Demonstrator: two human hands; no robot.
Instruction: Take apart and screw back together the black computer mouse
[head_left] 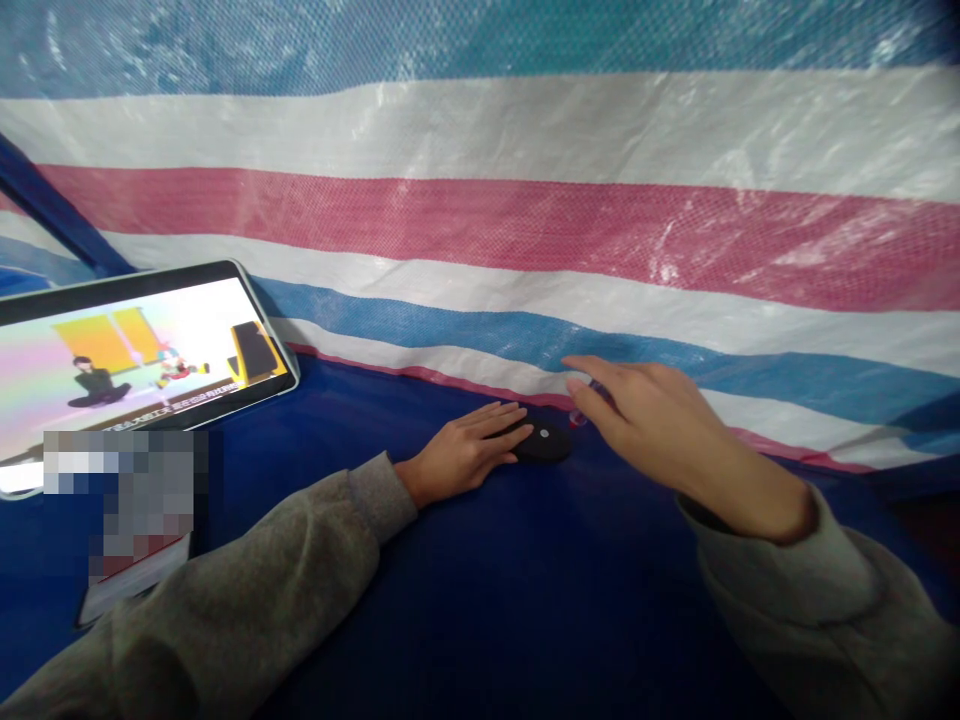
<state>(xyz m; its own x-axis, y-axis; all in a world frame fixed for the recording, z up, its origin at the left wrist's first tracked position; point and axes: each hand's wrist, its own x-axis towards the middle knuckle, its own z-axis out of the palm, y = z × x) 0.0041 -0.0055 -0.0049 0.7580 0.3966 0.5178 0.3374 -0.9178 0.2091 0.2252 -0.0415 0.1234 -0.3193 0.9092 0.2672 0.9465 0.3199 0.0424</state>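
My left hand (469, 452) lies palm down on the blue tabletop. Its stretched-out fingers rest on one end of a flat, black, rounded object (551, 442) with a small pale dot on top; its kind is unclear. To the right, my right hand (637, 410) hovers above the table near the striped sheet, index finger extended and thumb bent below it. Behind the thumb shows a small, see-through, purplish item (577, 417) with a red spot, apparently held in the fingers. Most of it is hidden by the hand.
A tablet (292, 372) in a pale case leans at the left, showing a cartoon. In front of it lies a phone-like flat thing (142, 580), partly blurred out and beside my left sleeve. A striped plastic sheet (480, 220) hangs along the blue table's (510, 600) far edge.
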